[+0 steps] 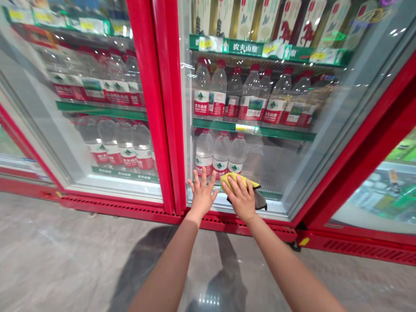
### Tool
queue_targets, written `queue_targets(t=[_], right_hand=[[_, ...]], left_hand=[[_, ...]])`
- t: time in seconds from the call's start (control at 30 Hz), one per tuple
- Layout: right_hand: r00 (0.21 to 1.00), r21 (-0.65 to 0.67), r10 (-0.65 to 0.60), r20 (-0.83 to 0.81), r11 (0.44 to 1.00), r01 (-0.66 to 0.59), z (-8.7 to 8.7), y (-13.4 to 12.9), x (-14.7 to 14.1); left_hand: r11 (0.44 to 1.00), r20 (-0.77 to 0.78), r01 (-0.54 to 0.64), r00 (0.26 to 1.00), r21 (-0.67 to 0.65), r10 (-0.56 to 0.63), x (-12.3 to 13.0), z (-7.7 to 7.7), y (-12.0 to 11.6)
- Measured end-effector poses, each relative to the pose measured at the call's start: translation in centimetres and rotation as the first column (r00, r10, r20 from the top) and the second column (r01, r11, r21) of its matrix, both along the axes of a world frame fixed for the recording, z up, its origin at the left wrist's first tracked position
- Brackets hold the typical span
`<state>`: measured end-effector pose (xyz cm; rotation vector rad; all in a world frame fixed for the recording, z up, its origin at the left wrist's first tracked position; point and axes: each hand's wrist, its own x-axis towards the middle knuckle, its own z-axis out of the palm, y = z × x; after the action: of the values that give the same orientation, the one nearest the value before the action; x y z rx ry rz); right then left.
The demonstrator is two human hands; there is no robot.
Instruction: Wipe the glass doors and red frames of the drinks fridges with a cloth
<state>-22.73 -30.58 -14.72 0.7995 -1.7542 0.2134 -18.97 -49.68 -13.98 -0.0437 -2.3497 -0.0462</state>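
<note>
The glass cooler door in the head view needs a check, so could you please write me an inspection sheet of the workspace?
Surface: glass door in a red frame, with light reflections on the glass.
Job's things: a yellow-and-gray cloth, low on the glass.
Clutter: nothing seen.
Grips: the left hand is spread and holds nothing, its contact with the glass hard to tell; the right hand lies over the cloth, fingers extended.
Cables: nothing seen.
Surroundings: red-capped water bottles on two shelves behind the glass, white-labelled bottles above them; further coolers on both sides; gray floor with shadows.
</note>
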Motion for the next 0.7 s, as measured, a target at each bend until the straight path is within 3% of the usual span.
queue_targets(t=[0.1, 0.2, 0.3, 0.4, 0.53, 0.63, 0.7], right_hand=[[0.999, 0.12, 0.009, 0.04, 0.993, -0.014, 1.7, -0.1, 0.0], [0.999, 0.038, -0.03, 0.013, 0.999, 0.03, 3.1, 1.7, -0.8], [0.998, -0.047, -0.042, -0.042, 0.998, 0.04, 1.7, 3.7, -1.3], [0.999, 0.044, -0.006, -0.035, 0.999, 0.008, -0.2, 4.3, -1.2], [1.0, 0.179, 0.012, 0.016, 0.984, -0.015, 1.1, 5.1, -1.5], [1.0, 0.102, -0.015, 0.009, 0.995, 0.014, 2.0, 6.9, -2.4], [0.999, 0.024, -0.032, -0.01, 0.999, 0.032, 1.0, 7.8, -2.5]], left_hand=[[1.0, -0.034, 0.0, 0.999, -0.003, 0.0, 0.1, 0.1, 0.2], [1.0, -0.078, -0.006, 0.997, -0.029, 0.004, 0.3, 0.1, 0.7], [0.995, -0.071, 0.038, 0.996, -0.097, -0.045, 0.2, 0.0, 1.6], [0.987, -0.055, 0.094, 0.993, -0.132, -0.102, -0.3, -0.2, 2.6], [0.988, -0.052, 0.105, 0.992, -0.109, -0.112, -1.1, -0.6, 3.2], [0.987, -0.054, 0.101, 0.993, -0.128, -0.108, -1.3, -0.6, 3.0], [0.986, -0.054, 0.096, 0.993, -0.14, -0.104, -1.2, -0.6, 2.9]])
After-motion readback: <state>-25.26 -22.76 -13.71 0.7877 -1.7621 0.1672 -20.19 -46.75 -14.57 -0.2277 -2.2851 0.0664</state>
